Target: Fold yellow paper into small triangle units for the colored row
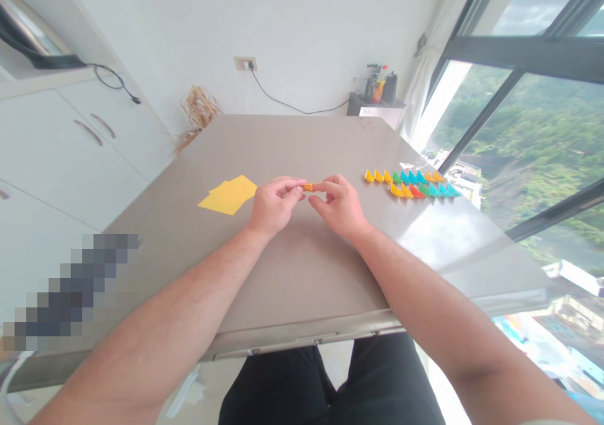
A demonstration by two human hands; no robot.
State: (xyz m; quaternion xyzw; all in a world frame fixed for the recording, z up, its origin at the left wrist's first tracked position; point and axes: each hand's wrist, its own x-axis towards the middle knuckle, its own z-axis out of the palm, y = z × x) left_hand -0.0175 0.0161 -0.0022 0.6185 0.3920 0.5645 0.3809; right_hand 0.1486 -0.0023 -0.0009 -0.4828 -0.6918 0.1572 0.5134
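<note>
A small folded piece of orange-yellow paper is held just above the table, in front of me. The thumb and fingers of my left hand pinch its left end. My right hand reaches the paper's right end with the index finger, while its thumb stays lower and apart from the paper. Both hands partly hide the fold. Beside my left hand lies a loose stack of flat yellow paper sheets. To the right of my right hand, small folded paper boats in yellow, orange, red, green and blue stand in two rows.
The grey-brown table stretches out ahead, its near edge close to my lap. Windows flank the right side, white cabinets the left. Past the far edge are dried stalks and a small dark stand with bottles. A blurred-out patch covers the lower left.
</note>
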